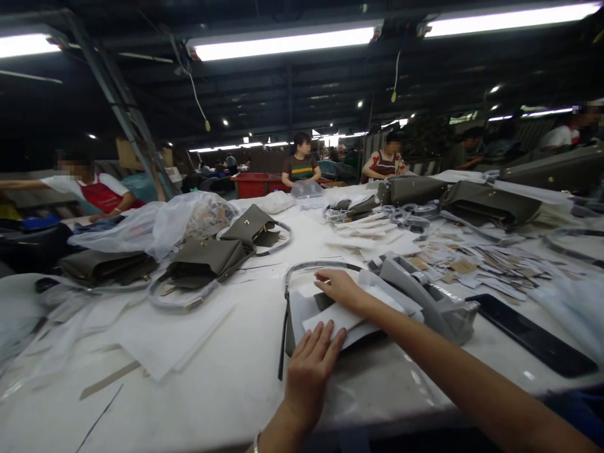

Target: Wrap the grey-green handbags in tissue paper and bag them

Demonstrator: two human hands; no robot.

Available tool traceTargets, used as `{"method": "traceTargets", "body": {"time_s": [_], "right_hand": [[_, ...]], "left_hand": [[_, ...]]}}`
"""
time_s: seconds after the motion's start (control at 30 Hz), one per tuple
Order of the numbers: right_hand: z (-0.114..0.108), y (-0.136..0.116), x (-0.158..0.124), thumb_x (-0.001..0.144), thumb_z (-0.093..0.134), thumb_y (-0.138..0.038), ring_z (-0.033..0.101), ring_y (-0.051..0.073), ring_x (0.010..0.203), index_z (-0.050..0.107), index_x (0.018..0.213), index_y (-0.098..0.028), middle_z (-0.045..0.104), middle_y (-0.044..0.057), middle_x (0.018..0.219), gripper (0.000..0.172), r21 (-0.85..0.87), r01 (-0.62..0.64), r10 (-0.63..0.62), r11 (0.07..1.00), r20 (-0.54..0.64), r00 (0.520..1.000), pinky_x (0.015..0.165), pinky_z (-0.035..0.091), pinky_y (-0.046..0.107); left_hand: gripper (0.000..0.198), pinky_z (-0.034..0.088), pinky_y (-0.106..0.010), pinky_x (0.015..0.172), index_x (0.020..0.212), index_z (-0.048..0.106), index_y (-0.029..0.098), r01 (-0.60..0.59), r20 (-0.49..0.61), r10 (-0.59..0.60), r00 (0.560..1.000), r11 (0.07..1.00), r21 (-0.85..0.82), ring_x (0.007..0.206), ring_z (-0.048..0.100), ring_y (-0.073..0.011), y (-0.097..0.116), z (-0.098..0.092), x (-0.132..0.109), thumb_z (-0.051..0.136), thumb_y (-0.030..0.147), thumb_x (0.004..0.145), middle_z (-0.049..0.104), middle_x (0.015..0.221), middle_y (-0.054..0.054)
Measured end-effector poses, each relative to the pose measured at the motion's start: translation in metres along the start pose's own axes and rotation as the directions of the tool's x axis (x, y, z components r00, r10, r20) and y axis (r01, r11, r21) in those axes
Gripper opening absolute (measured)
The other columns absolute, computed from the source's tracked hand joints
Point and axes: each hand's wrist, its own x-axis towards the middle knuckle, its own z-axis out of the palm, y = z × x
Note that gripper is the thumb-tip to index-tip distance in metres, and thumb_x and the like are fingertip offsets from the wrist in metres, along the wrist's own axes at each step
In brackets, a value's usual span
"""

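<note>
Where the tabletop point(226, 390) nears its near edge, the left hand point(311, 365) lies flat, fingers spread, on a white sheet point(352, 321). Just beyond it, the right hand point(342, 289) rests open on the same sheet, gripping nothing; the hands are apart. A dark strap point(284, 333) runs alongside. Toward the left edge lie olive handbags point(207, 258). Co-workers point(301, 165) sit along the far edge.

No words or numbers can be read here. The small paper tags point(476, 264) on the worktop point(226, 390) may carry print, but they are too blurry.
</note>
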Motion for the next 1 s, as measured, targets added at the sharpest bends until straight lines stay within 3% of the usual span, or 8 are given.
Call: {"method": "traceTargets", "body": {"time_s": [0.1, 0.2, 0.3, 0.4, 0.53, 0.7, 0.9, 1.0], "right_hand": [[0.012, 0.005, 0.045, 0.094, 0.063, -0.032, 0.066, 0.023, 0.101, 0.067, 0.11, -0.014, 0.069, 0.01, 0.112, 0.025, -0.087, -0.078, 0.093, 0.993, 0.193, 0.977, 0.091, 0.054, 0.042], [0.021, 0.006, 0.073, 0.094, 0.063, -0.036, 0.064, 0.023, 0.103, 0.063, 0.115, -0.015, 0.064, 0.008, 0.118, 0.029, -0.168, -0.143, 0.193, 0.975, 0.336, 0.922, 0.09, 0.054, 0.045], [0.028, 0.005, 0.09, 0.095, 0.062, -0.037, 0.064, 0.023, 0.101, 0.062, 0.117, -0.015, 0.064, 0.008, 0.118, 0.031, -0.205, -0.225, 0.292, 0.952, 0.408, 0.865, 0.087, 0.055, 0.043], [0.038, 0.005, 0.098, 0.095, 0.062, -0.037, 0.064, 0.023, 0.103, 0.061, 0.119, -0.015, 0.063, 0.009, 0.12, 0.033, -0.192, -0.303, 0.357, 0.933, 0.401, 0.844, 0.088, 0.055, 0.044], [0.055, 0.007, 0.099, 0.095, 0.062, -0.035, 0.063, 0.023, 0.104, 0.061, 0.119, -0.016, 0.062, 0.009, 0.122, 0.031, -0.085, -0.374, 0.377, 0.924, 0.381, 0.844, 0.088, 0.055, 0.043], [0.062, 0.007, 0.091, 0.096, 0.06, -0.035, 0.066, 0.018, 0.09, 0.063, 0.113, -0.015, 0.066, 0.006, 0.109, 0.026, 0.196, -0.42, 0.319, 0.886, 0.4, 0.859, 0.077, 0.058, 0.036], [0.045, -0.006, 0.091, 0.095, 0.062, -0.03, 0.066, 0.013, 0.073, 0.064, 0.101, -0.012, 0.068, 0.002, 0.091, 0.019, 0.532, -0.364, 0.228, 0.765, 0.305, 0.925, 0.064, 0.057, 0.028], [0.028, -0.016, 0.09, 0.091, 0.068, -0.027, 0.067, 0.012, 0.066, 0.063, 0.09, -0.012, 0.072, 0.004, 0.079, 0.015, 0.643, -0.295, 0.183, 0.707, 0.238, 0.954, 0.06, 0.054, 0.023]], "left_hand": [[0.041, 0.06, -0.037, 0.09, 0.131, 0.061, 0.025, 0.036, -0.019, -0.036, 0.999, 0.999, 0.002, 0.114, 0.066, -0.0222, 0.0, 0.002, 0.011, 0.037, 0.012, 0.101, 0.066, 0.131, -0.002], [0.038, 0.061, -0.036, 0.087, 0.127, 0.065, 0.024, 0.05, -0.052, -0.05, 0.997, 0.999, 0.011, 0.111, 0.068, -0.0227, 0.009, 0.006, 0.015, 0.038, 0.014, 0.101, 0.067, 0.129, -0.002], [0.038, 0.062, -0.034, 0.083, 0.124, 0.067, 0.023, 0.058, -0.107, -0.056, 0.993, 0.998, 0.019, 0.108, 0.07, -0.0216, 0.023, 0.009, 0.012, 0.038, 0.012, 0.101, 0.069, 0.126, -0.001], [0.04, 0.063, -0.032, 0.081, 0.123, 0.067, 0.023, 0.067, -0.13, -0.062, 0.99, 0.997, 0.028, 0.107, 0.07, -0.0206, 0.031, 0.011, 0.006, 0.037, 0.01, 0.101, 0.069, 0.125, 0.0], [0.039, 0.062, -0.031, 0.083, 0.123, 0.067, 0.024, 0.07, -0.123, -0.066, 0.99, 0.997, 0.025, 0.108, 0.07, -0.0203, 0.03, 0.009, 0.005, 0.038, 0.012, 0.101, 0.068, 0.126, 0.001], [0.037, 0.06, -0.03, 0.085, 0.12, 0.069, 0.027, 0.038, -0.115, -0.041, 0.993, 0.999, -0.028, 0.109, 0.069, -0.0188, 0.022, 0.001, 0.003, 0.039, 0.014, 0.102, 0.069, 0.125, 0.003], [0.034, 0.058, -0.03, 0.09, 0.121, 0.068, 0.028, 0.031, -0.111, -0.036, 0.993, 0.998, -0.046, 0.113, 0.067, -0.0185, 0.022, -0.001, -0.002, 0.043, 0.016, 0.101, 0.068, 0.127, 0.003], [0.035, 0.057, -0.031, 0.093, 0.123, 0.067, 0.029, 0.086, -0.118, -0.094, 0.989, 0.994, -0.072, 0.115, 0.066, -0.0187, 0.027, 0.006, -0.005, 0.043, 0.016, 0.101, 0.068, 0.128, 0.003]]}}
